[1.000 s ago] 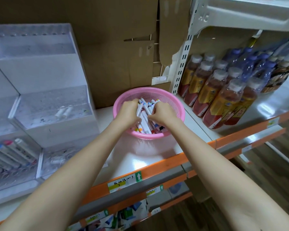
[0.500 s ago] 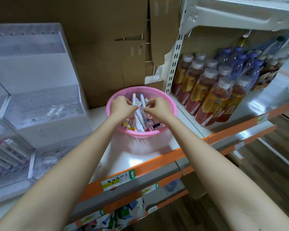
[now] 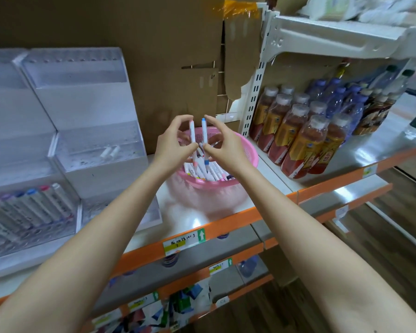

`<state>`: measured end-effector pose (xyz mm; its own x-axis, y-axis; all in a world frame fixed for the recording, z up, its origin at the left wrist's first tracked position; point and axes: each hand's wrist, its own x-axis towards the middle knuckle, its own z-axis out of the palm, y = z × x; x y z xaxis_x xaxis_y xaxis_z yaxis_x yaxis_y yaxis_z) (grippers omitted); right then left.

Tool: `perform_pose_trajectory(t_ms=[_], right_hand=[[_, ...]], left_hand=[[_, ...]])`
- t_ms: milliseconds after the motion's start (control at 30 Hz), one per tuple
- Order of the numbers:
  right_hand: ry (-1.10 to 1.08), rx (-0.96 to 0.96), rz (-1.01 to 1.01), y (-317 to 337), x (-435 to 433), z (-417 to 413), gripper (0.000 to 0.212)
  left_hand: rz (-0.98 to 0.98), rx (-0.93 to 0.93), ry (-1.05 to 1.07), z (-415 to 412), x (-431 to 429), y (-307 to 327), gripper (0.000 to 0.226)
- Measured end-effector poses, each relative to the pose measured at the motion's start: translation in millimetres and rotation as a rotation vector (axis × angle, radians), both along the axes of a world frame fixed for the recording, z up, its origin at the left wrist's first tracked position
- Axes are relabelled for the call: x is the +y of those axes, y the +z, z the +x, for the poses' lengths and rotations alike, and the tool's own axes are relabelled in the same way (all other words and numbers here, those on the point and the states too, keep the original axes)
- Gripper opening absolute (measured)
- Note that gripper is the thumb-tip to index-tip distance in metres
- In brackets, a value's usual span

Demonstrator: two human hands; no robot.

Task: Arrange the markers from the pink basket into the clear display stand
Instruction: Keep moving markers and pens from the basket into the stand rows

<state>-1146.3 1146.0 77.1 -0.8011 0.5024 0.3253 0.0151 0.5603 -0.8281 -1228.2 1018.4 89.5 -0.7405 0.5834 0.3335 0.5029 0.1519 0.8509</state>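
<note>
Two white markers stand upright just above the pink basket [image 3: 249, 150], one pinched in each hand: the pink-tipped marker [image 3: 192, 137] in the left hand [image 3: 174, 144], the blue-capped marker [image 3: 204, 131] in the right hand [image 3: 223, 146]. A heap of loose markers [image 3: 210, 173] lies in the basket on the shelf [image 3: 226, 223]. To the left, the clear display stand [image 3: 94, 109] holds at least six stored markers [image 3: 37, 206] in a bottom compartment. Bottled drinks [image 3: 298, 140] crowd the right.

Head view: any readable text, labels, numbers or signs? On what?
No text reads cleanly.
Shelf-edge label: handwriting with digits, too blurred to quote.
Green tag beside it: white up arrow, no words.
Bottle labels: characters, blurred.
Markers: print too small.
</note>
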Motion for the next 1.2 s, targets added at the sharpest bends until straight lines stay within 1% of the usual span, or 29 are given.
perform_pose_trajectory(t_ms=[67,167,400,733,967,1200], right_hand=[[0.026,0.041,0.017,7.5,-16.4,2.1,0.063],[0.049,0.075,0.038,13.2,-46.2,3.7,0.058],[0.098,0.107,0.077,11.6,-126.3,-5.7,0.056],[0.176,0.111,0.097,5.5,-226.8,-37.3,0.054],[0.229,0.125,0.108,-2.8,-282.1,-61.5,0.051],[0.187,0.162,0.165,-4.3,-314.1,-80.6,0.050]], left_hand=[[0.033,0.076,0.009,6.2,-15.5,6.3,0.055],[0.051,0.128,0.002,12.7,-44.5,11.1,0.054],[-0.021,0.158,0.016,3.7,-129.5,4.1,0.050],[-0.013,0.252,0.219,-18.9,-249.0,0.1,0.053],[0.032,0.237,0.238,-30.1,-301.5,1.1,0.052],[0.071,0.207,0.262,-46.6,-321.0,-1.1,0.051]])
